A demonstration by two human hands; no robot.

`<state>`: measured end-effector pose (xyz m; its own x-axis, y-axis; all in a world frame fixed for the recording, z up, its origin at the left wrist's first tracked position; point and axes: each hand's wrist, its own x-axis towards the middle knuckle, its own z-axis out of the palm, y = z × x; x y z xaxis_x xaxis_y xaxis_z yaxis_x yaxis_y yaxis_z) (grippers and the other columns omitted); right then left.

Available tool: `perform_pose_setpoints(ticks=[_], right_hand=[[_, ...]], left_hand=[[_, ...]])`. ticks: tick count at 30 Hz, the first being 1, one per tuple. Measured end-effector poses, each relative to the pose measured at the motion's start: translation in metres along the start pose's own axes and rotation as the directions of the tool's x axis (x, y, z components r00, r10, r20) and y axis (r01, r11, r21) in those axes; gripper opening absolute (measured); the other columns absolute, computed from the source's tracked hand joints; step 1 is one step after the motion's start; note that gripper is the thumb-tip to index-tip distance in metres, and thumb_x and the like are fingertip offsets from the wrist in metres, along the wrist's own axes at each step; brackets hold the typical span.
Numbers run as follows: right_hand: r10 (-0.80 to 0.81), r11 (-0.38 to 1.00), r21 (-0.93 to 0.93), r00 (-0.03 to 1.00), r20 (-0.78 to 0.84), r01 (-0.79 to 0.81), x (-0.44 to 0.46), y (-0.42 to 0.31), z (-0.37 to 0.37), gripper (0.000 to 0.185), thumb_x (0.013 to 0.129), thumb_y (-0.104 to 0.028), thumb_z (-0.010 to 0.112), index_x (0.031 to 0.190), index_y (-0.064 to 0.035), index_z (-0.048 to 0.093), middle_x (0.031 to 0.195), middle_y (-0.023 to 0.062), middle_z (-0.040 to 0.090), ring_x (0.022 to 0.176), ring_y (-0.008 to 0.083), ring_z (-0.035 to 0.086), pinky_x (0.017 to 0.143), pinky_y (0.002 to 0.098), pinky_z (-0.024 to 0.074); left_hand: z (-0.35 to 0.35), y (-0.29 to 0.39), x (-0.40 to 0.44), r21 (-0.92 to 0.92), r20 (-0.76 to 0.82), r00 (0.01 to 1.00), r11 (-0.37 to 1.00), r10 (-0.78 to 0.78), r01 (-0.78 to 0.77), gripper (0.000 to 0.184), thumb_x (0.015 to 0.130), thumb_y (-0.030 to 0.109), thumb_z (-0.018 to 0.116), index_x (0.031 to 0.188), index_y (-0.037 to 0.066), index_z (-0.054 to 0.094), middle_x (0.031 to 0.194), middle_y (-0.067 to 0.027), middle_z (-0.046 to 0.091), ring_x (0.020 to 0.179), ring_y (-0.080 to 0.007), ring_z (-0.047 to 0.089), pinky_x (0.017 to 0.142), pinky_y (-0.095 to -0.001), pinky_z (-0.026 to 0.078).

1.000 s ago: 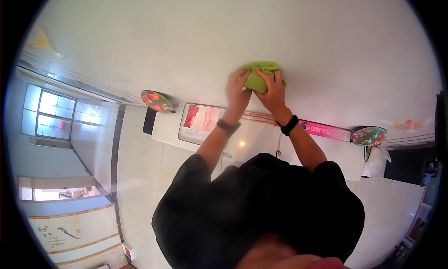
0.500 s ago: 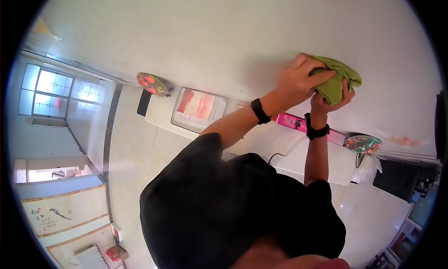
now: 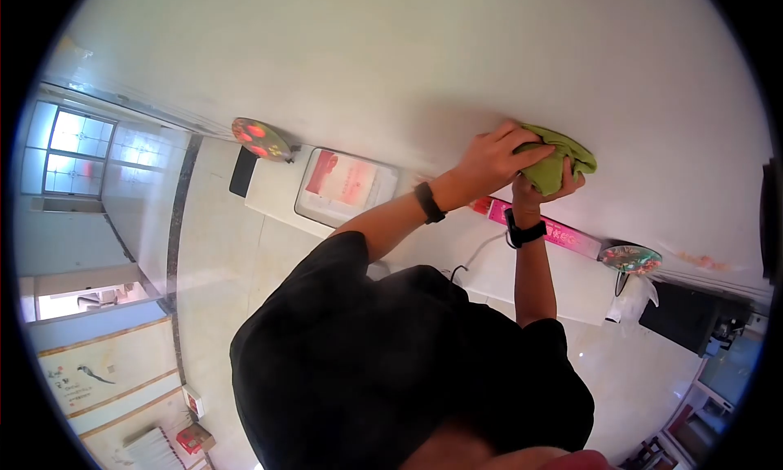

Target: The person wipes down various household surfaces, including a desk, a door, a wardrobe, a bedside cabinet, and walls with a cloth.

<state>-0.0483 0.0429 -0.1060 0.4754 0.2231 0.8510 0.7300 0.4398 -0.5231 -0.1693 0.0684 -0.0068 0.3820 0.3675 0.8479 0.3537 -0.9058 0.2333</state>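
A folded green cloth (image 3: 563,150) is pressed against the pale wall (image 3: 367,62). My left hand (image 3: 491,162) grips its left side, fingers curled over the fabric. My right hand (image 3: 545,191) is wrapped around the lower part of the same cloth, just right of and below the left hand. Folds hide some fingertips. Each wrist wears a black band, and both arms reach up from black sleeves.
Below the hands, a white cabinet top (image 3: 489,266) carries a clear-lidded box (image 3: 346,187), a pink box (image 3: 563,235) and two round decorated plates, one at the left (image 3: 259,139) and one at the right (image 3: 632,259). A black box-like object (image 3: 683,317) stands farther right.
Both hands and the green cloth have moved left and slightly down along the wall, still holding it. The view has shifted a little as well.
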Motion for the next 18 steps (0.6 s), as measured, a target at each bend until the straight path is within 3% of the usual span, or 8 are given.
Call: perform_pose_setpoints(ticks=[4, 5, 8, 12, 15, 18], right_hand=[[0.09, 0.994, 0.049, 0.994, 0.062, -0.093, -0.028, -0.033, 0.046, 0.059, 0.073, -0.033, 0.08, 0.117, -0.0015, 0.056, 0.112, 0.0182, 0.037, 0.106, 0.0328, 0.044, 0.085, 0.0436, 0.0437], [0.107, 0.994, -0.034, 0.985, 0.136, -0.104, -0.033, -0.045, 0.054, 0.058, 0.066, -0.033, 0.083, 0.108, 0.0004, 0.063, 0.109, 0.0194, 0.043, 0.104, 0.0344, 0.045, 0.085, 0.0448, 0.0439], [0.086, 0.988, -0.147, 0.944, 0.32, -0.04, -0.059, -0.074, 0.095, 0.061, 0.062, -0.035, 0.084, 0.108, 0.0, 0.064, 0.11, 0.0189, 0.046, 0.104, 0.0369, 0.044, 0.085, 0.0465, 0.0439], [0.005, 1.0, 0.017, 0.963, 0.268, -0.009, -0.09, -0.131, 0.169, 0.064, 0.06, -0.027, 0.089, 0.115, -0.0074, 0.062, 0.11, 0.0168, 0.051, 0.1, 0.0364, 0.05, 0.085, 0.0457, 0.0455], [-0.112, 0.993, -0.006, 0.934, 0.339, 0.121, -0.096, -0.178, 0.221, 0.066, 0.058, -0.021, 0.089, 0.117, -0.011, 0.062, 0.104, 0.0152, 0.052, 0.097, 0.0345, 0.053, 0.077, 0.0435, 0.0476], [-0.117, 0.992, 0.012, 0.92, 0.374, 0.122, -0.099, -0.224, 0.259, 0.066, 0.058, -0.02, 0.088, 0.118, -0.0116, 0.062, 0.104, 0.0152, 0.053, 0.097, 0.0348, 0.053, 0.075, 0.0429, 0.047]], left_hand=[[-0.047, -0.042, -0.03, 0.027, 0.055, 0.995, 0.996, -0.083, 0.081, 0.051, 0.062, -0.003, 0.068, 0.107, 0.019, 0.072, 0.097, 0.0024, 0.062, 0.087, -0.021, 0.06, 0.06, -0.0306, 0.053], [-0.061, -0.055, -0.039, 0.017, 0.051, 0.994, 0.995, -0.096, 0.096, 0.051, 0.062, -0.003, 0.068, 0.107, 0.018, 0.072, 0.098, 0.0018, 0.062, 0.089, -0.0217, 0.06, 0.061, -0.0314, 0.053], [-0.107, -0.096, -0.064, 0.006, 0.044, 0.99, 0.991, -0.134, 0.133, 0.05, 0.063, -0.004, 0.067, 0.107, 0.017, 0.071, 0.099, 0.0005, 0.063, 0.092, -0.0227, 0.061, 0.066, -0.0329, 0.054], [-0.177, -0.153, -0.092, 0.033, 0.044, 0.974, 0.974, -0.223, 0.222, 0.048, 0.064, -0.006, 0.066, 0.107, 0.015, 0.071, 0.1, -0.0014, 0.063, 0.093, -0.0239, 0.061, 0.069, -0.0323, 0.054], [-0.228, -0.188, -0.108, 0.016, -0.039, 0.947, 0.948, -0.318, 0.319, 0.049, 0.064, -0.008, 0.065, 0.107, 0.014, 0.071, 0.1, -0.0031, 0.064, 0.095, -0.0251, 0.062, 0.072, -0.0328, 0.054], [-0.277, -0.218, -0.11, 0.01, -0.112, 0.957, 0.962, -0.269, 0.272, 0.05, 0.064, -0.009, 0.065, 0.109, 0.012, 0.069, 0.101, -0.0061, 0.061, 0.093, -0.0279, 0.06, 0.071, -0.0368, 0.053]])
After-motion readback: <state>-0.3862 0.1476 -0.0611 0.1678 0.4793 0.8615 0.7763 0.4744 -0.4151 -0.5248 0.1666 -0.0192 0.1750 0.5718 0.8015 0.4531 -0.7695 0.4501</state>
